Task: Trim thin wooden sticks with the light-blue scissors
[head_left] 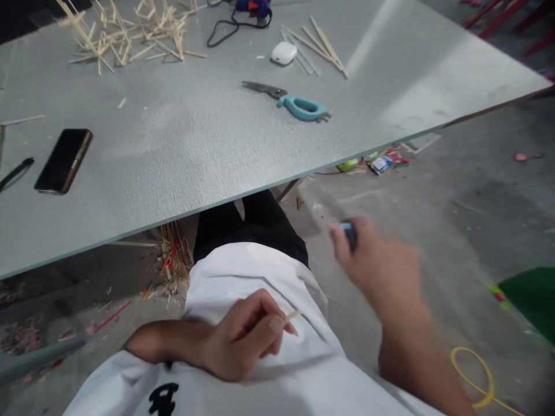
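My left hand (pixel 243 344) is closed in front of the white shirt. A short, thin wooden stick (pixel 293 316) pokes out between its thumb and fingers. Out to the right, beyond the table edge, my right hand (pixel 384 268) is blurred by motion and wrapped round a small dark tool with a light-blue part (pixel 350 234); its kind cannot be made out. On the table above lies a pair of scissors (pixel 303 108) with light-blue handles, apart from both hands.
The grey table (pixel 173 167) bears a phone (pixel 64 162), a black pen (pixel 16 172), a white earbud case (pixel 284 53), loose sticks (pixel 323 46) and stick frames (pixel 130 34). Scraps (pixel 173 254) litter the floor below. A yellow strap (pixel 488 370) lies at lower right.
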